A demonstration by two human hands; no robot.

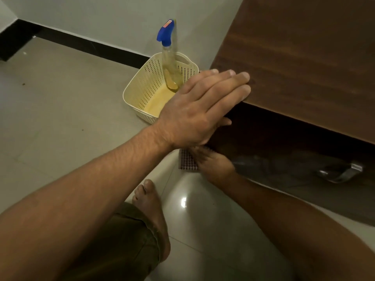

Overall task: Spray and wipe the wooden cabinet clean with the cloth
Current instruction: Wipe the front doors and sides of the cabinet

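Home room, tiled floor [60, 94], black skirting [91, 44], wooden cabinet [304, 57]

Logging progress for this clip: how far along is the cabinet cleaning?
Spraying looks done or paused: the spray bottle stands in the basket. In hand: the right hand presses the cloth against the cabinet side, left hand braced on top. What remains can't be judged.

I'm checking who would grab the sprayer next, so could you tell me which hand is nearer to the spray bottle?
Left. The left hand rests on the cabinet corner right beside the spray bottle in the basket; the right hand is lower, pressing the cloth against the cabinet side.
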